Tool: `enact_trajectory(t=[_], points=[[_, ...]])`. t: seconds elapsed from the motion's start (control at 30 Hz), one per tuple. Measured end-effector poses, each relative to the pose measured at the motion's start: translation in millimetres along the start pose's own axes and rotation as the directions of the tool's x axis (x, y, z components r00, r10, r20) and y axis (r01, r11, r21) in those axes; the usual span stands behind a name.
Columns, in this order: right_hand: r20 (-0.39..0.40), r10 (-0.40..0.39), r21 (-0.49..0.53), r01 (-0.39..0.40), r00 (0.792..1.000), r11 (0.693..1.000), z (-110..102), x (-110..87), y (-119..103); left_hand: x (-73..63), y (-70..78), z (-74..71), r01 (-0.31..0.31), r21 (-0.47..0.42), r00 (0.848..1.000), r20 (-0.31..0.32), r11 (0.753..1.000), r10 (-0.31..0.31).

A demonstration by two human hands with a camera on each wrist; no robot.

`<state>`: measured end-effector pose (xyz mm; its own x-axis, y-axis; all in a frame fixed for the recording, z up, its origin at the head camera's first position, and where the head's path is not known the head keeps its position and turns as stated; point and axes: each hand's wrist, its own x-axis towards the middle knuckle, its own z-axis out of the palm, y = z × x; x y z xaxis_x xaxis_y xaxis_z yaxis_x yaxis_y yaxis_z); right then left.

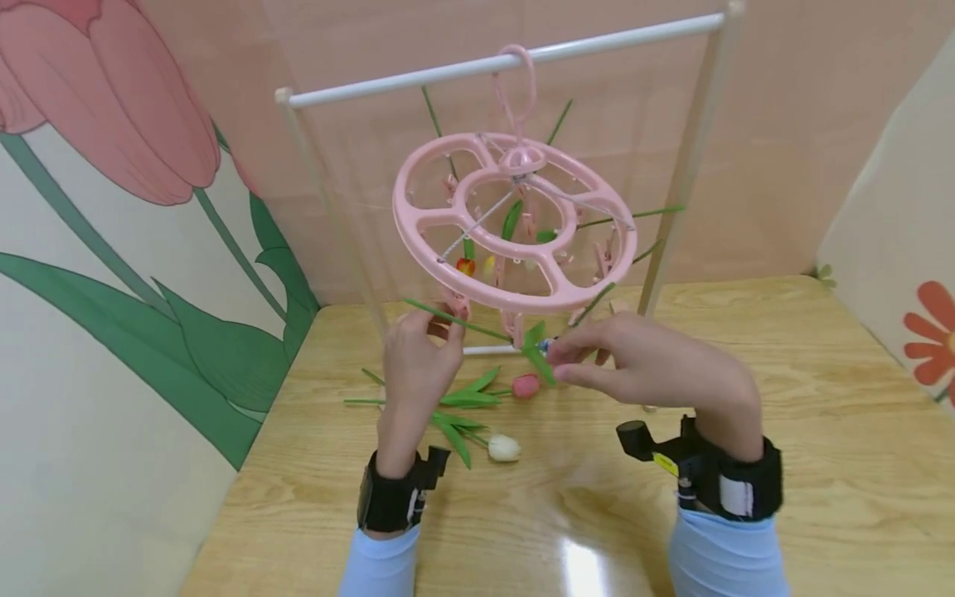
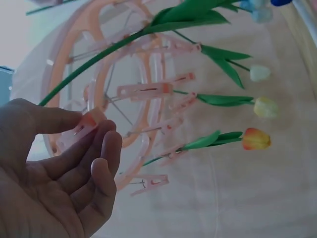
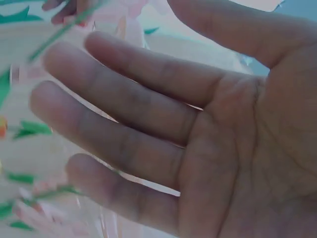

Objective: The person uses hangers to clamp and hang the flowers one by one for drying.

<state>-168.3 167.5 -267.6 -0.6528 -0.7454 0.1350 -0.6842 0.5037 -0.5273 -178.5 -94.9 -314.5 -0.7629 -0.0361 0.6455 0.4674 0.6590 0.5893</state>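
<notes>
My left hand (image 1: 421, 356) pinches a pink clothespin (image 2: 81, 130) between thumb and fingers, at the near left rim of a round pink clip hanger (image 1: 418, 217). A long green flower stem (image 2: 84, 69) passes by that hand, its leaves (image 1: 535, 352) lying beside the right fingertips. My right hand (image 1: 642, 356) is at the hanger's near right side, fingers extended with nothing in the palm in the right wrist view. By its fingertips shows a small blue flower (image 1: 547, 344). Elsewhere on the hanger, clothespins hold tulips, among them an orange-red tulip (image 2: 256, 139), a yellow tulip (image 2: 266, 107) and a white tulip (image 2: 260, 73).
The hanger hooks over the white bar (image 1: 627, 40) of an upright rack. On the wooden table (image 1: 313, 497) lie a pink tulip (image 1: 525, 385) and a white tulip (image 1: 504, 448), close to the left wrist. A flower-patterned wall covering (image 1: 246, 50) stands behind.
</notes>
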Motion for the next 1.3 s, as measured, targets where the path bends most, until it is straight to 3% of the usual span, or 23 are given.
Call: enact_trajectory(t=[0.13, 0.23, 0.3, 0.43, 0.7, 0.87, 1.0, 1.1, 1.2, 1.3], points=[[0.1, -0.084, 0.042, 0.08, 0.991, 0.996, 13.9, 16.1, -6.8, -3.1, 4.1, -1.9, -0.021, 0.054, 0.999, 0.051, 0.998, 0.018], [0.12, -0.062, 0.058, 0.055, 0.991, 0.997, 25.9, 27.7, -11.0, -5.7, 7.4, -1.1, -0.075, 0.058, 0.993, 0.097, 0.996, 0.069], [0.104, -0.001, 0.077, -0.007, 0.995, 0.997, 32.3, 34.0, -12.9, -7.5, 9.9, -0.1, -0.1, 0.047, 0.988, 0.127, 0.994, 0.093], [0.032, 0.127, 0.136, -0.13, 0.991, 0.982, 40.0, 42.6, -17.5, -10.0, 15.8, 1.7, -0.111, 0.057, 0.98, 0.174, 0.992, 0.1], [-0.109, 0.24, 0.218, -0.212, 0.965, 0.953, 49.1, 55.7, -25.6, -13.6, 24.3, 5.7, -0.137, 0.112, 0.97, 0.217, 0.984, 0.111], [-0.264, 0.216, 0.201, -0.166, 0.94, 0.965, 52.1, 62.6, -25.4, -14.4, 26.4, 8.9, -0.158, 0.084, 0.966, 0.217, 0.984, 0.137], [-0.342, 0.18, 0.155, -0.133, 0.922, 0.979, 48.4, 63.7, -25.1, -11.9, 24.0, 2.4, -0.123, 0.048, 0.958, 0.265, 0.991, 0.106], [-0.339, 0.171, 0.139, -0.13, 0.925, 0.982, 44.6, 62.7, -26.6, -7.7, 13.9, -10.7, -0.08, 0.043, 0.925, 0.376, 0.996, 0.058], [-0.341, 0.146, 0.14, -0.103, 0.928, 0.985, 42.6, 61.8, -26.3, -2.7, -6.1, -23.0, -0.05, 0.118, 0.873, 0.488, 0.992, -0.014], [-0.365, 0.117, 0.15, -0.066, 0.924, 0.987, 41.4, 60.8, -24.5, 1.6, -30.2, -31.4, 0.003, 0.271, 0.804, 0.572, 0.962, -0.164]])
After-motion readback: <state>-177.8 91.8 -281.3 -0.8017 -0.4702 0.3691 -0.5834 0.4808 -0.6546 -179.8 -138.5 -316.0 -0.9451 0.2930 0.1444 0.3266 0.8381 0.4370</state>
